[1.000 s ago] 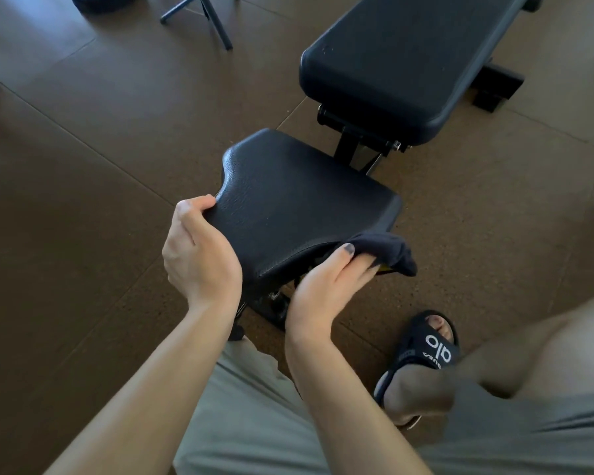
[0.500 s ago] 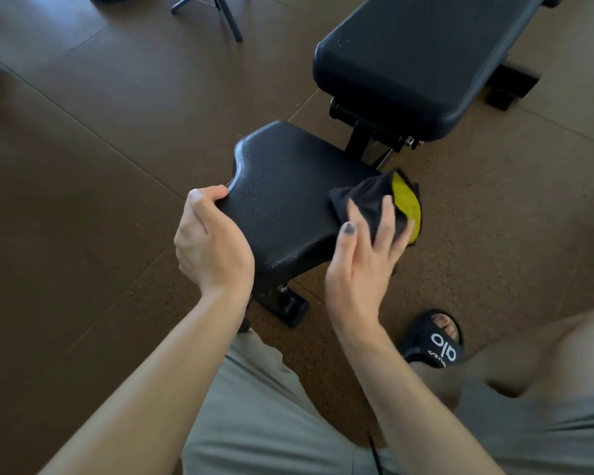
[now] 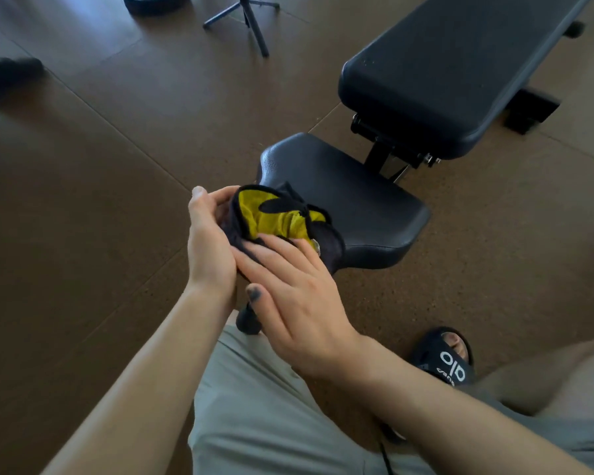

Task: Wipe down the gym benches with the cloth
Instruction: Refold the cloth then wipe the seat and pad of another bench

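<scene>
Your left hand [image 3: 208,241] cups the bunched black-and-yellow cloth [image 3: 278,219] from the left, fingers curled around it. Your right hand [image 3: 295,289] lies on its near edge, fingers straight. The cloth sits over the near-left corner of the bench seat [image 3: 357,204]. The backrest pad [image 3: 453,66] lies far right, on brown floor [image 3: 83,200].

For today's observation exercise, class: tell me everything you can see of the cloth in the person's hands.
The cloth is a soft, fuzzy rag, yellow on the face that shows, with dark edging and a dark reverse. It is bunched and folded, not spread flat. The left hand cups it from the side, and the fingers of the right hand lie on its near edge. It sits at the near left corner of the bench seat; whether it presses on the seat cannot be told.
</scene>
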A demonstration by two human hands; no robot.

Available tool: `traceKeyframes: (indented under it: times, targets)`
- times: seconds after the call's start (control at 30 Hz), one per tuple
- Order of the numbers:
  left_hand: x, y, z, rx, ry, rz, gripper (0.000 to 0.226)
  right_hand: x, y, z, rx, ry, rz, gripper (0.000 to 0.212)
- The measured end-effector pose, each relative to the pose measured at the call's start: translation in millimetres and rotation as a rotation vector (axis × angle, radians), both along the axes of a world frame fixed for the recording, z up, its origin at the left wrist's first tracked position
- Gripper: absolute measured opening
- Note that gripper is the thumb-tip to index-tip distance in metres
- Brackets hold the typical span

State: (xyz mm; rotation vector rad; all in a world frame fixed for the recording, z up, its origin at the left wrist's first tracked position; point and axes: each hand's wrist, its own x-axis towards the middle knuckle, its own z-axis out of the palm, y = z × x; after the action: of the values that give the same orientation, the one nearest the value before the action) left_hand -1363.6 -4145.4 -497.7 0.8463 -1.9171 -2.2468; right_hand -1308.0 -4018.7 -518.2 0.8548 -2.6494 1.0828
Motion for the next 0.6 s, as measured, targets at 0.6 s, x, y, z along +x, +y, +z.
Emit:
traceKeyframes:
  times: [0.6]
  targets:
    - [-3, 12, -5, -0.238, -0.134, -0.13, 0.041, -112, 14, -6, 0.313, -0.292, -0.173, 0.051]
